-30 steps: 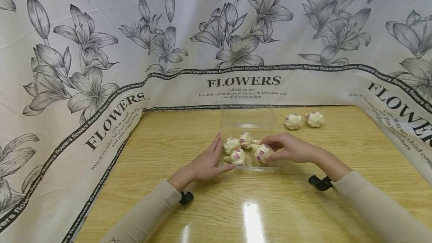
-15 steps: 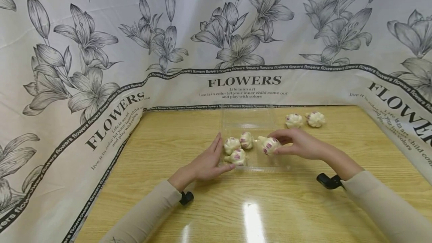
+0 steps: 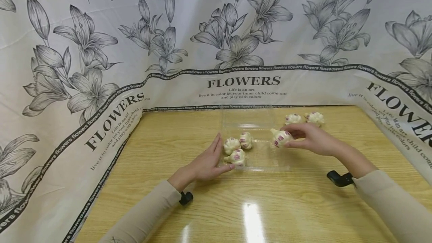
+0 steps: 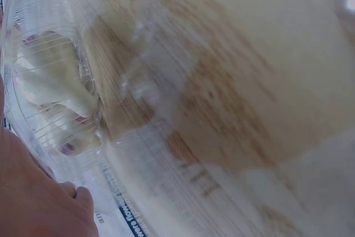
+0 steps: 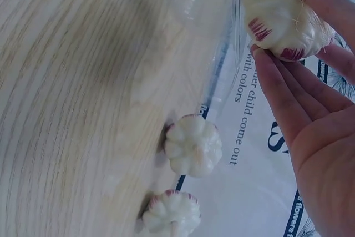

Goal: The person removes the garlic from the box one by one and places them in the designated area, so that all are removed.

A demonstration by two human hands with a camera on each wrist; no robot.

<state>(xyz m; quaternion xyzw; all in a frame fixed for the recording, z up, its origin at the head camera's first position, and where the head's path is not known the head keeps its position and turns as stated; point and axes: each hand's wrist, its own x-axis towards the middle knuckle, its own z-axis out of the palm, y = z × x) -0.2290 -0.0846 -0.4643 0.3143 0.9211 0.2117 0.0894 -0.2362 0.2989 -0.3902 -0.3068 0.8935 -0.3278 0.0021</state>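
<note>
A clear plastic clamshell box (image 3: pixel 266 168) lies with its lid thrown back on the table. Grouped in its left part are 3 garlic bulbs (image 3: pixel 246 140), whitish with purple streaks. My left hand (image 3: pixel 206 162) rests against the box's left side, fingers straight and thumb along the front corner; the left wrist view shows bulbs (image 4: pixel 52 76) through the plastic wall. Over the box's right edge, my right hand (image 3: pixel 308 139) pinches another garlic bulb (image 3: pixel 281 138) between thumb and fingertips, its stem pointing left. That held bulb (image 5: pixel 283 18) appears large in the right wrist view.
Behind my right hand, two more garlic bulbs (image 3: pixel 293 119) sit at the table's back right. The wooden table (image 3: pixel 216 213) reaches back to a flower-printed cloth (image 3: pixel 243 89), which stands upright around it. The raised lid (image 3: pixel 248 117) nearly meets this cloth.
My right hand has lifted the garlic bulb from the box's right part and carried it right and slightly back, over the edge. The left hand and the other bulbs have stayed put.
</note>
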